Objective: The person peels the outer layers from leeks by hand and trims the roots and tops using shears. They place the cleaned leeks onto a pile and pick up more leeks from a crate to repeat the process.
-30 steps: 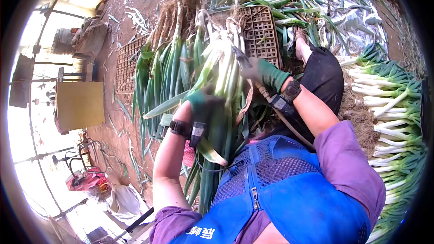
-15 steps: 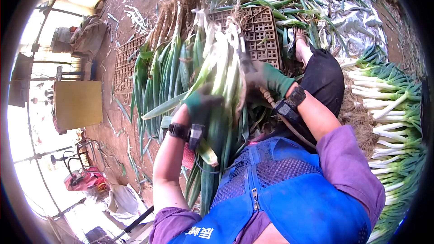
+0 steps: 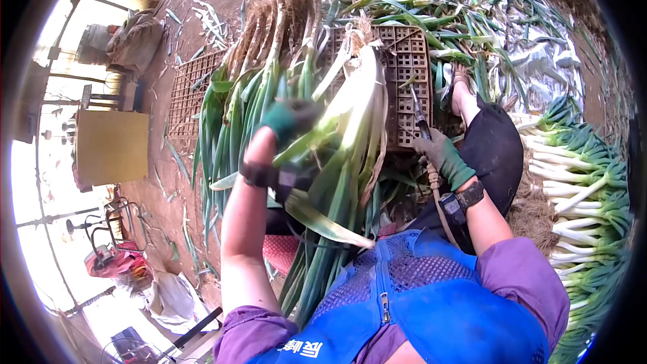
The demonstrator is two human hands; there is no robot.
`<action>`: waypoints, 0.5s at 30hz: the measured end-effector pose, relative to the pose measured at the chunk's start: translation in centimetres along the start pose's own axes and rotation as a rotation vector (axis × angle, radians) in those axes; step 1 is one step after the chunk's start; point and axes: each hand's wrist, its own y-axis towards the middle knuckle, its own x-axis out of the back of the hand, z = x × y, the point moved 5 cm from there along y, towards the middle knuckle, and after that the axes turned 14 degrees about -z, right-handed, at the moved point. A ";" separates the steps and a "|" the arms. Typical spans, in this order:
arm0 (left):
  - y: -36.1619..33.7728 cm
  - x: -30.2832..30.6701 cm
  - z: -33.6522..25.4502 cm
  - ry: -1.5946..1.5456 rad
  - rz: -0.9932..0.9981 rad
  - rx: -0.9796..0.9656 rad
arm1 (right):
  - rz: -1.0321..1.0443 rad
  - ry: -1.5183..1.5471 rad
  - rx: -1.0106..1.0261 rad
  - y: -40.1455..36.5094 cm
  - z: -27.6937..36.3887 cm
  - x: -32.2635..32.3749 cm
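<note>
My left hand (image 3: pixel 296 118), in a green and dark glove, is smeared by motion beside a leek with a thick white stem (image 3: pixel 367 77). I cannot make out whether its fingers grip a leaf. This leek lies with others over a brown plastic crate, roots away from me and green leaves (image 3: pixel 323 263) toward my lap. My right hand (image 3: pixel 438 152), gloved alike, is closed round an air blow gun (image 3: pixel 421 118) with a thin nozzle pointing away and a hose (image 3: pixel 437 192) trailing back. To the left rests a pile of untrimmed leeks (image 3: pixel 259 87) with brown roots.
Brown crates (image 3: pixel 408 74) (image 3: pixel 192 98) stand on the ground under the leeks. Cleaned leeks (image 3: pixel 573 195) are stacked in a long row at the right. Stripped leaves (image 3: pixel 431 0) cover the far ground. A bare foot (image 3: pixel 464 94) is beside the crate.
My right hand with the air blow gun has moved right and toward me, away from the stems. My left hand has gone up and slightly left. The white stems lie more spread.
</note>
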 end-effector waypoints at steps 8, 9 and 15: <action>13.2 9.3 3.5 0.808 -0.606 -0.019 | -0.035 -0.334 0.044 0.9 -1.5 -3.0; 13.9 9.1 4.2 0.885 -0.637 -0.001 | -0.037 -0.378 0.039 0.7 -1.5 -3.2; 12.4 7.9 2.4 0.905 -0.486 0.113 | 0.010 -0.365 -0.023 1.3 -2.9 -3.5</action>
